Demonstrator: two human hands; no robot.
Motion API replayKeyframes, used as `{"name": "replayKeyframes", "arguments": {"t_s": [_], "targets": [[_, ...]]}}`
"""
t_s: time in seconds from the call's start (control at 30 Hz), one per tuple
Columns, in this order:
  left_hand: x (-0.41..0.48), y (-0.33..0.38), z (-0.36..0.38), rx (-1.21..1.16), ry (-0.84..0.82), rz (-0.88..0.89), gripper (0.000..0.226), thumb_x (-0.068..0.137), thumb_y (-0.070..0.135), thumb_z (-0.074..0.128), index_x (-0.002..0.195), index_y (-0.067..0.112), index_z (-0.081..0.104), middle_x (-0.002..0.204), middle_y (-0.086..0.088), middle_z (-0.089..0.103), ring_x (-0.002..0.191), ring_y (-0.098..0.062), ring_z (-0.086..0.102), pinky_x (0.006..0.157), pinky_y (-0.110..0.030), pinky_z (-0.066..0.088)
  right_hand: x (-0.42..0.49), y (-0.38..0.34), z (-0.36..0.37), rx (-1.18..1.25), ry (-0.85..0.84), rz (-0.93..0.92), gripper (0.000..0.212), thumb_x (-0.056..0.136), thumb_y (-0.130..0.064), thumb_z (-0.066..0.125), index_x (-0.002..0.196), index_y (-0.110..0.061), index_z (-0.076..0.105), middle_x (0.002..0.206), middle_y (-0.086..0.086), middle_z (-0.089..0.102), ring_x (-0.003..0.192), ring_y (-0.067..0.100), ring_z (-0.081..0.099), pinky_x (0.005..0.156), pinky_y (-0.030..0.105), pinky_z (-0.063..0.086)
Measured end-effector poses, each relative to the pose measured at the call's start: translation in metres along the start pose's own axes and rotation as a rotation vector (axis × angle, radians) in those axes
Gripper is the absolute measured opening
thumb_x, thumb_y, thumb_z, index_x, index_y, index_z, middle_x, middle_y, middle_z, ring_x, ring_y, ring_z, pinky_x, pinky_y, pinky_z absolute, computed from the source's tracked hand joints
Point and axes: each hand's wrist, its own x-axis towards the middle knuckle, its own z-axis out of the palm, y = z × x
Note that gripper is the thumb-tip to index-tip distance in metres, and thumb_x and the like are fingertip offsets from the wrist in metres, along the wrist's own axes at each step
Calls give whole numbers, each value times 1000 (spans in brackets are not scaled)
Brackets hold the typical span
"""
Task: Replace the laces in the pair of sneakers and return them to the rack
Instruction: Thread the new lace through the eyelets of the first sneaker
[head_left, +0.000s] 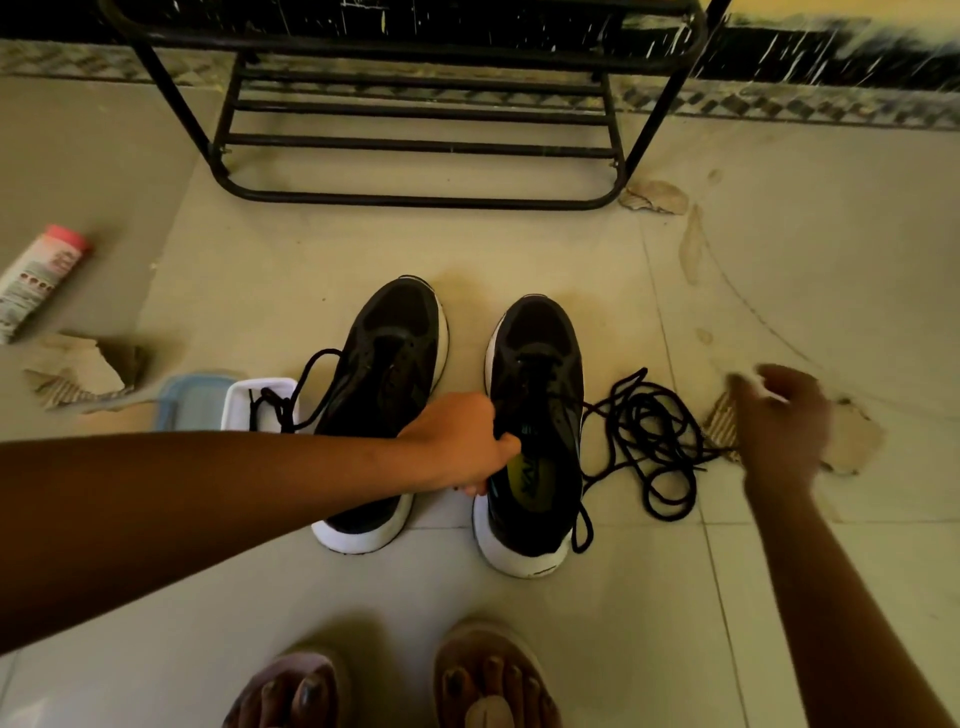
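Tiled floor, seen from above. Pair of black white-soled sneakers side by side, upright, toes toward the black metal shoe rack; both short of the rack, none on its bars.

Left-side sneaker: black lace looping out from the eyelet area and trailing left into a white tray just beside the shoe. Blue lid touching the tray's far side.

Right-side sneaker: yellow insole showing in the opening. Left hand reaching across over the heel of the left-side sneaker, gripping the inner collar edge of the right-side one, thumb inside the opening, fingers curled below on the outside.

Loose black lace pile tangled on the floor just right of the right-side sneaker, strands running up against its side, one loop lying by the heel. Threaded or not: cannot tell.

Right hand above the floor just beyond the pile, motion-blurred; grip or spread of fingers: cannot tell.

Torn cardboard scraps under and past the right hand, more at far left and near the rack's foot. Pink-capped bottle lying on its side, far left, well apart from the shoes. Sandalled feet at bottom edge.
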Motion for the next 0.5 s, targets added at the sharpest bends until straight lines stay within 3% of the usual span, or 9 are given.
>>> {"name": "replayKeyframes", "arguments": {"t_s": [0.07, 0.13, 0.2, 0.43, 0.5], "targets": [[0, 0, -1, -7, -6, -6, 40, 92, 22, 46, 55, 10, 55, 59, -9, 66, 43, -11, 56, 47, -13, 45, -24, -24, 19, -42, -248, -219, 29, 85, -28, 67, 112, -17, 64, 110, 2, 63, 92, 10, 59, 79, 27, 49], [0, 0, -1, -15, -8, -10, 40, 93, 23, 46, 56, 12, 55, 58, -7, 65, 42, -7, 55, 44, -11, 43, -48, -49, 37, -77, -574, -377, 26, 85, -23, 68, 110, -18, 65, 100, -3, 66, 87, 5, 61, 74, 17, 49], [0, 0, -1, -20, -12, -21, 38, 94, 23, 46, 60, 9, 57, 63, -9, 68, 46, -10, 58, 41, -9, 41, -63, -62, 50, -214, -773, -475, 27, 85, -19, 68, 112, -17, 66, 98, -3, 67, 85, 5, 60, 71, 8, 43], [3, -1, 0, -81, -38, -66, 37, 93, 24, 46, 73, -1, 64, 70, -16, 71, 51, -17, 60, 42, -12, 44, -65, -65, 45, -335, -835, -458, 21, 86, -6, 59, 105, -9, 68, 84, 1, 66, 67, 6, 57, 68, 19, 51], [4, -1, 0, -88, -38, -72, 38, 93, 24, 46, 78, -4, 66, 71, -16, 71, 50, -17, 59, 42, -12, 43, -63, -62, 41, -377, -867, -449, 22, 87, -8, 58, 107, -10, 67, 80, 0, 64, 63, 2, 54, 60, 12, 44]]}}
